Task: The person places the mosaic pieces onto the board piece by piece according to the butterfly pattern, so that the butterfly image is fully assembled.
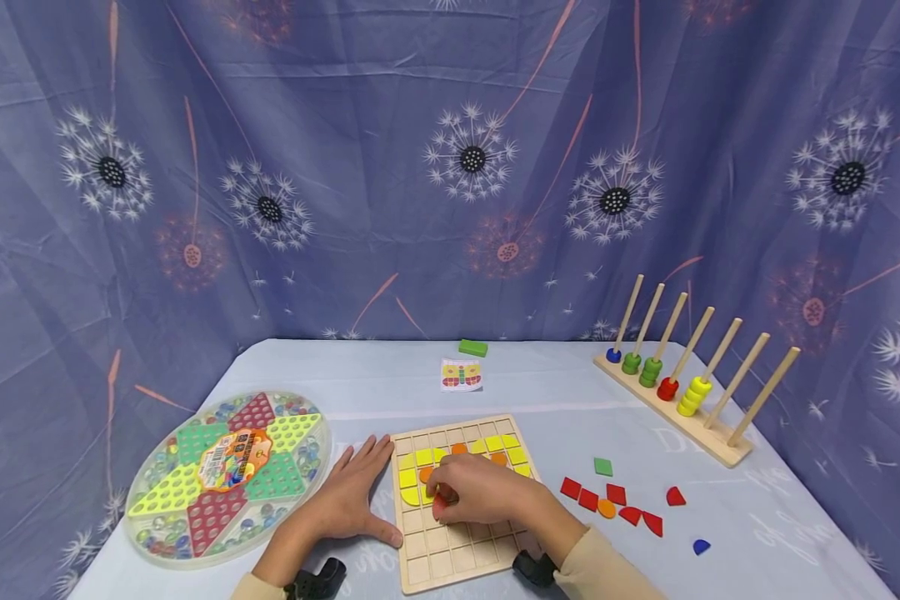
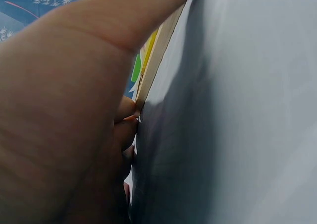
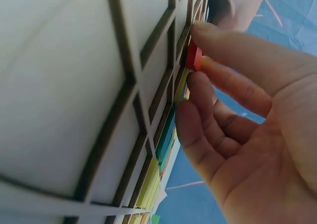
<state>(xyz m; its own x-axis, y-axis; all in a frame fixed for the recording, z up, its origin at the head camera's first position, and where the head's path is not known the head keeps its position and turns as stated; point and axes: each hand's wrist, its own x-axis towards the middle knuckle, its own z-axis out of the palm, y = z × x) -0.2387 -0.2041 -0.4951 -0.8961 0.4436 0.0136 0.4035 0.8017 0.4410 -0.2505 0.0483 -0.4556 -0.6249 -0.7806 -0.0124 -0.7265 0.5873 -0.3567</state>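
A wooden grid board (image 1: 450,571) lies on the table, with several yellow and orange tiles (image 1: 423,457) set in its upper squares. My right hand (image 1: 487,490) is over the board's middle and pinches a red tile (image 3: 193,57) between thumb and fingertip, against the grid. In the right wrist view a green tile (image 3: 166,137) sits in the grid below the fingers. My left hand (image 1: 356,492) lies with fingers spread at the board's left edge, its thumb touching the frame. Part of the tile pattern is hidden behind my right hand.
Loose red, orange, green and blue tiles (image 1: 588,500) lie right of the board. A pattern card (image 1: 461,375) and a green block (image 1: 473,347) are behind it. At left stands a round Chinese checkers board with marbles (image 1: 195,546); at right, a wooden peg stand with rings (image 1: 690,417).
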